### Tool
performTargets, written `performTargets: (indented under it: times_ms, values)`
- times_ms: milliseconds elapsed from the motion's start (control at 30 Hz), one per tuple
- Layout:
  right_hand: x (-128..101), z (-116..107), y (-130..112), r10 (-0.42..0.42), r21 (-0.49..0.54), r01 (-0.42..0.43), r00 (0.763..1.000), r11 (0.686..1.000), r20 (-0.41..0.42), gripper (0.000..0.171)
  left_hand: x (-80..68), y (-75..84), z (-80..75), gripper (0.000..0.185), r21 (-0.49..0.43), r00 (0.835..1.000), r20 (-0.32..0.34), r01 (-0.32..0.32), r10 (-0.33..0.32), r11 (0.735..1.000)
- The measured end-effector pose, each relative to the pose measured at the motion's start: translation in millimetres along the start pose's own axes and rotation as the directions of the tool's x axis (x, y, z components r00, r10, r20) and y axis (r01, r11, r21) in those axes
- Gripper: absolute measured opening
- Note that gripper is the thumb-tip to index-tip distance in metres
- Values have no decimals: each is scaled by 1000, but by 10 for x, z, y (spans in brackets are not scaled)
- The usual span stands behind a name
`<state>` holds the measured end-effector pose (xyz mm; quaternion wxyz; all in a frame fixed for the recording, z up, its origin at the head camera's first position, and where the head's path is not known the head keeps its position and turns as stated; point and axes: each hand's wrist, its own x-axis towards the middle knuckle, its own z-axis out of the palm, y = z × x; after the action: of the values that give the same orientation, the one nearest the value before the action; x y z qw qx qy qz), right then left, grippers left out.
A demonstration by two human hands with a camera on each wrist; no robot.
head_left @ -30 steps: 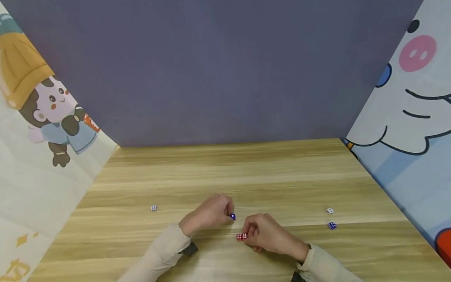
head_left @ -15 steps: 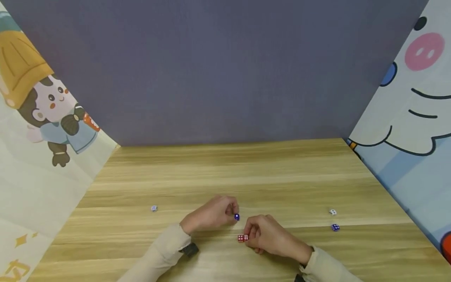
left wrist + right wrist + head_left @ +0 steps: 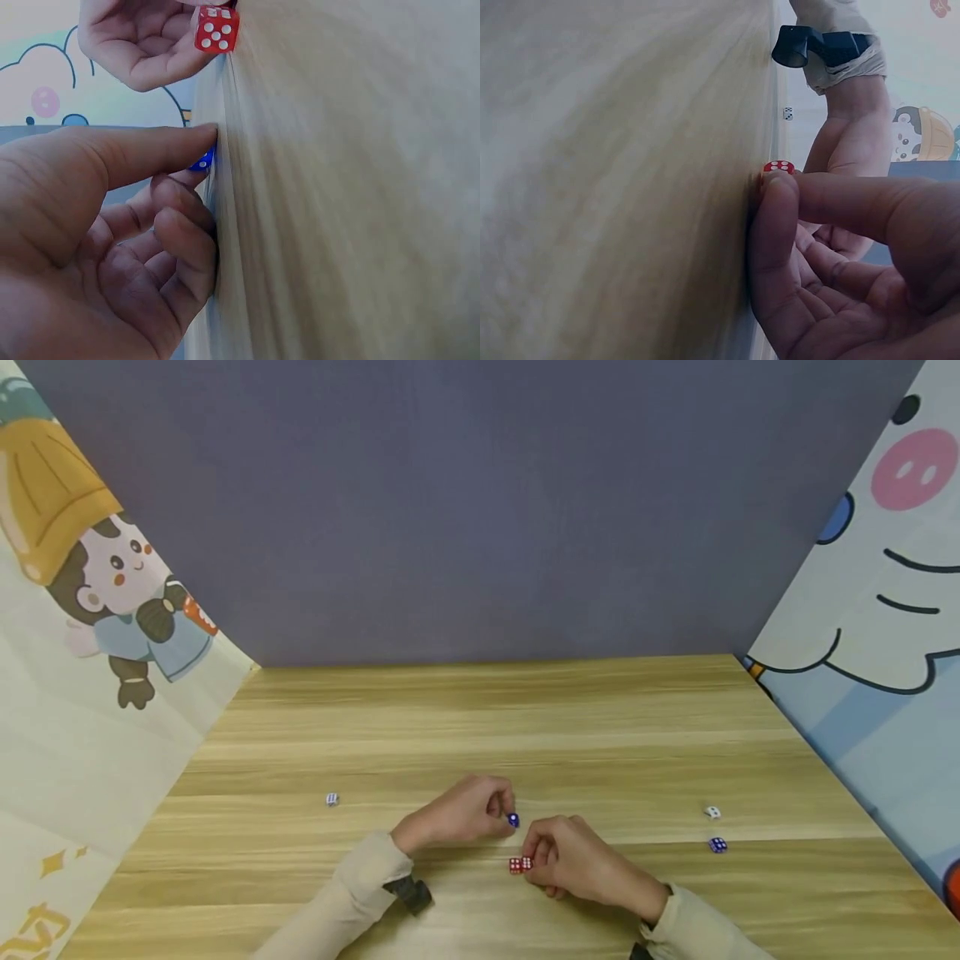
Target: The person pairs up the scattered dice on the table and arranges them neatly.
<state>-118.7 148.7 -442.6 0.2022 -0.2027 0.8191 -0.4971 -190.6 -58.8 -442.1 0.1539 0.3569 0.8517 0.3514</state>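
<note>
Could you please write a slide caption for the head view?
Left hand pinches a small blue die; right hand holds two red dice on the wooden table.

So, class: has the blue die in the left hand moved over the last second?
Yes: the blue die has drifted slightly right, away from the pale die resting at left.

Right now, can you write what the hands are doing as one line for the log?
left hand: pinches blue die | right hand: holds red dice on table | loose dice: three
</note>
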Motion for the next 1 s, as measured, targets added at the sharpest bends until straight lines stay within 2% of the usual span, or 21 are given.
performTargets:
  times_ms: [700,867,1000]
  values:
    - [-10,-31,2,-12,-21,12,1000,1000,21,16,10,0,21,17,-13,1000,-20,20,-20,1000]
    - [-90,-143,-17,-16,-62,16,1000,998,2,28,11,10,25,17,-23,1000,-17,13,-13,1000]
    - [-208,-361,-64,19,-96,-22,999,995,-41,30,-7,3,18,19,-5,1000,-24,6,-6,1000]
